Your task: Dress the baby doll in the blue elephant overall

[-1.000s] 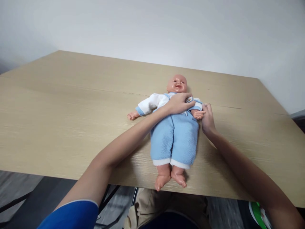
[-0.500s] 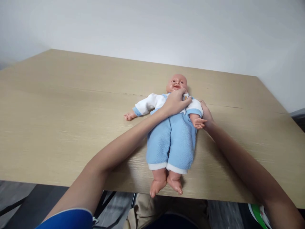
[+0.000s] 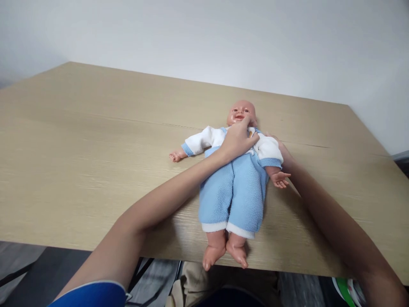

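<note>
A bald baby doll [image 3: 231,187] in a blue and white fleece outfit lies on its back, feet towards me at the near table edge. My left hand [image 3: 239,138] lies across its upper chest, closed on the clothing below the chin; its thumb points right, and some fingertips are hidden. Beside the doll's white sleeve [image 3: 270,149] on the right, my right hand [image 3: 285,154] is closed at the back of the sleeved arm. That arm covers most of its fingers. The doll's other arm [image 3: 201,141] stretches out to the left.
The wooden table [image 3: 96,170] has a seam running across it, and a pale wall [image 3: 204,42] rises behind. Dark metal legs show below the near edge. A green and white item [image 3: 345,292] is partly visible at lower right.
The doll's arm on the right has swung outward and down, with my right hand moving slightly right beside it. My left hand stays on the chest. The view has shifted a little.
</note>
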A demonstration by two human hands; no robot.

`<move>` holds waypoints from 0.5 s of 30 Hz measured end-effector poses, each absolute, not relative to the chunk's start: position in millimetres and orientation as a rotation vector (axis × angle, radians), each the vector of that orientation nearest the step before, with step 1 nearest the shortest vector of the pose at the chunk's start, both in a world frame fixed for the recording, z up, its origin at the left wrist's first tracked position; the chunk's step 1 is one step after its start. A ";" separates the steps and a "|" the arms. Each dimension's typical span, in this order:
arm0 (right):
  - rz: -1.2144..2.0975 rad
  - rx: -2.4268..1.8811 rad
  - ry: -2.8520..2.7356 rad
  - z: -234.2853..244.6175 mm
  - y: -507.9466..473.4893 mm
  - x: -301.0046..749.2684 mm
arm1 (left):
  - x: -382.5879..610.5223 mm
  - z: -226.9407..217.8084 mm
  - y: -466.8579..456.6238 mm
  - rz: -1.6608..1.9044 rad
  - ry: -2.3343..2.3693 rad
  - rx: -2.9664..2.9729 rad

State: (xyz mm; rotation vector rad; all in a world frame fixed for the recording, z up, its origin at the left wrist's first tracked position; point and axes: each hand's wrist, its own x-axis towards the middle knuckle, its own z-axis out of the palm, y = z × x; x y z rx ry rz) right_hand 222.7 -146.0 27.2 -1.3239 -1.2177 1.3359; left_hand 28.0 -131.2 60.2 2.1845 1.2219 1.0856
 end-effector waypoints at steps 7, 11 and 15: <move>1.499 -1.527 -1.151 55.8 -217.7 268.0 | 30.5 61.6 -134.8 0.940 1.265 2.286; 1.301 -1.597 -1.205 55.9 -235.7 298.1 | 30.4 62.0 -134.8 0.948 1.248 2.268; 0.955 -1.639 -1.259 40.0 -235.4 323.7 | 30.7 63.2 -136.2 0.950 1.271 2.278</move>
